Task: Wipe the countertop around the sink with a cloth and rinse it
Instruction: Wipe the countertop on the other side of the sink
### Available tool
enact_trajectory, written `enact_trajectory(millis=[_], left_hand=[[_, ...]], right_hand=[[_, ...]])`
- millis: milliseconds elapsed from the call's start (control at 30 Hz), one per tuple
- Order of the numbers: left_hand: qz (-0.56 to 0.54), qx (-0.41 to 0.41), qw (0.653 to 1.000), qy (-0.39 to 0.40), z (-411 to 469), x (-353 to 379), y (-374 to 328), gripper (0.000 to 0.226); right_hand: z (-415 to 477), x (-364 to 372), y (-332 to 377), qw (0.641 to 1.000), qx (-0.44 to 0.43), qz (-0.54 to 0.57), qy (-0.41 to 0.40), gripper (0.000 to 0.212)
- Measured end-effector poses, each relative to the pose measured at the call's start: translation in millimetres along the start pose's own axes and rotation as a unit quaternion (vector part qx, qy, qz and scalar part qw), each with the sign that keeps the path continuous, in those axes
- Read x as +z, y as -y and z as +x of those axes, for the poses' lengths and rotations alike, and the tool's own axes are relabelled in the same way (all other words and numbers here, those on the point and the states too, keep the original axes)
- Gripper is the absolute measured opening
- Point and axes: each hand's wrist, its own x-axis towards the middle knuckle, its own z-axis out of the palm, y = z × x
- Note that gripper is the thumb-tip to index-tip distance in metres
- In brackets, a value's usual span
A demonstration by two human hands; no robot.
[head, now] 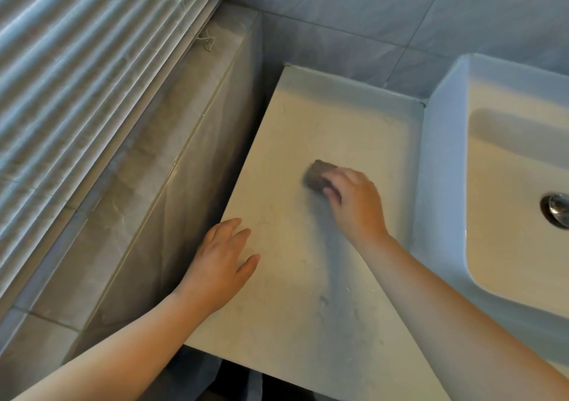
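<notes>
A pale stone countertop (338, 129) runs left of a white rectangular sink (443, 160). My right hand (358, 206) presses a small folded brown-grey cloth (317, 174) flat onto the countertop's middle; the fingers cover the cloth's near half. My left hand (220, 265) rests palm down at the countertop's left edge, fingers spread and holding nothing. A metal drain plug (558, 209) shows in the sink basin at the right edge of the view.
A narrow gap separates the countertop's left edge from a grey marble-look ledge (147, 191). Ribbed window blinds (77, 71) hang above that ledge. Blue-grey wall tiles (385, 6) back the countertop and sink. The countertop's front edge lies near the bottom.
</notes>
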Motion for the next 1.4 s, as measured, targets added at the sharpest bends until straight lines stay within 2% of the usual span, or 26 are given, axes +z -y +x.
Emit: enact_trajectory(millis=[100,300,533,700,800,867,967,1033,1233,1400], left_hand=[[0.000,0.003,1.000,-0.002,1,2,1,0.058],[0.010,0.008,1.000,0.002,4,4,4,0.058],[0.014,0.024,1.000,0.011,5,9,4,0.058],[0.041,0.027,0.997,0.051,4,12,7,0.067],[0.061,0.030,0.995,0.070,4,13,10,0.072],[0.065,0.034,0.995,0.073,5,13,12,0.074],[0.074,0.033,0.994,0.075,5,15,12,0.077],[0.085,0.034,0.993,0.075,5,16,12,0.079],[0.092,0.034,0.991,0.086,5,14,13,0.083],[0.088,0.033,0.991,0.091,4,16,13,0.085]], right_hand=[[-5,17,-7,0.998,0.025,-0.020,0.062,0.041],[6,26,-13,0.993,0.096,0.072,0.013,0.029],[-55,31,3,0.990,0.070,0.125,0.002,0.025],[-85,25,20,0.983,0.090,0.157,0.021,0.023],[-94,9,30,0.960,0.143,0.229,0.076,0.022],[-95,-6,32,0.951,0.163,0.256,0.056,0.023],[-86,-26,16,0.956,0.189,0.213,-0.072,0.020],[-76,-30,-4,0.956,0.215,0.159,-0.120,0.023],[-72,0,-42,0.958,0.270,0.066,-0.074,0.030],[-92,12,-23,0.963,0.228,0.107,-0.092,0.029]])
